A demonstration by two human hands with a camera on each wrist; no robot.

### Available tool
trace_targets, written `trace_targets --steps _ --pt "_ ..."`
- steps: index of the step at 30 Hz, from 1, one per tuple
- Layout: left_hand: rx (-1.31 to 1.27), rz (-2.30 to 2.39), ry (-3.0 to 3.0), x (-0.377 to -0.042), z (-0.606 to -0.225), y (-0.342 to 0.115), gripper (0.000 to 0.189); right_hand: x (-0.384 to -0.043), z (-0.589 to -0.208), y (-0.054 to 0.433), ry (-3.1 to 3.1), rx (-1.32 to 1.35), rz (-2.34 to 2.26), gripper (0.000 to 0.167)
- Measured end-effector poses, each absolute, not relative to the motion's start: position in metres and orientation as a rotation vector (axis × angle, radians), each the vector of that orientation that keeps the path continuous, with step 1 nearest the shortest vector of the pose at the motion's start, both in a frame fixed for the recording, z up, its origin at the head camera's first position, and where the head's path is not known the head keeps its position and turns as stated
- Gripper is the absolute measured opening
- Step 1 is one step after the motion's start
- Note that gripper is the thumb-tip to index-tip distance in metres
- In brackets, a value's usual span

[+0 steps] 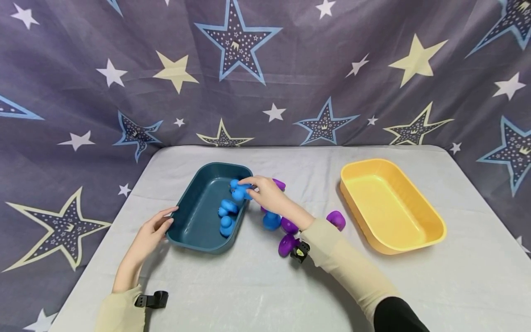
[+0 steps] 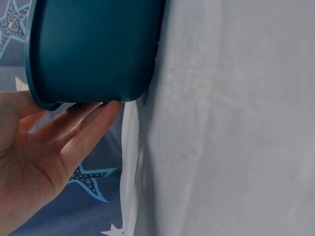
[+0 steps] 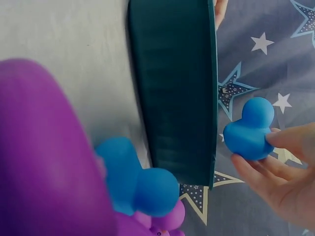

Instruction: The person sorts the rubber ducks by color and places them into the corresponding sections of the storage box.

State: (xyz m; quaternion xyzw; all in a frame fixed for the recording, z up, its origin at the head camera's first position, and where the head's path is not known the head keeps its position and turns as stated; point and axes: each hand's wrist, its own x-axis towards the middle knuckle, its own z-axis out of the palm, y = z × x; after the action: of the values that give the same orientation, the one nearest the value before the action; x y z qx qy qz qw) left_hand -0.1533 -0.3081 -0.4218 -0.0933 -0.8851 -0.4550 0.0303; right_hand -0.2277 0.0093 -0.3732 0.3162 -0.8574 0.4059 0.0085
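Note:
My right hand (image 1: 267,196) pinches a blue rubber duck (image 3: 249,130) between thumb and fingers, above the right rim of the teal basin (image 1: 192,221). In the head view the fingers partly cover that duck. Several other blue ducks (image 1: 226,226) lie inside the basin along its right side. On the basin's left end, my left hand (image 1: 149,233) touches the outer wall and rim with nearly straight fingers. Another blue duck (image 1: 271,221) sits on the table outside the basin, under the right wrist, among purple ducks (image 1: 287,245).
A yellow basin (image 1: 392,210) stands on the right side of the white-covered table (image 1: 257,290). One purple duck (image 1: 336,220) lies apart, near its left wall. A dark star-patterned cloth (image 1: 265,97) hangs behind the table.

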Motion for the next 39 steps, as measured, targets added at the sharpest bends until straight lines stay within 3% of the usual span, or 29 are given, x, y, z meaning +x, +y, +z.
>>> trace_targets --steps 39 --pt "-0.304 -1.428 -2.722 -0.152 -0.421 -0.307 0.036 -0.257 -0.387 -0.043 -2.820 0.929 1.368 0.028"
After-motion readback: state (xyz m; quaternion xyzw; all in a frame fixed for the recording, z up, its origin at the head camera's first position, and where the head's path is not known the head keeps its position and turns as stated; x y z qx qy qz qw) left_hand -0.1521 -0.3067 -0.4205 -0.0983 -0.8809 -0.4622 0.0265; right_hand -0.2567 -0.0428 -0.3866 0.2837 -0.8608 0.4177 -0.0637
